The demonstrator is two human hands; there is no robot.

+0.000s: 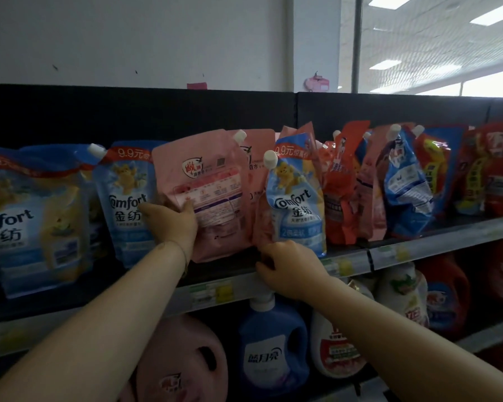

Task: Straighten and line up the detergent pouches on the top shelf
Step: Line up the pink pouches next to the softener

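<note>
A pink detergent pouch [212,187] stands on the top shelf [215,272], its back label facing me and leaning a little left. My left hand [172,224] grips its lower left edge. My right hand [288,265] rests at the shelf's front edge, fingers curled at the bottom of a blue Comfort pouch [295,198] that tilts left. Behind them stands another pink pouch [257,158]. Two blue Comfort pouches [125,198] [26,219] stand to the left. To the right, red, pink and blue pouches [401,181] lean crookedly against each other.
A black back panel [128,111] rises behind the pouches. The lower shelf holds jugs: pink [180,364], blue [273,343], white [340,352] and red [447,294]. Price tags [215,294] run along the shelf rail.
</note>
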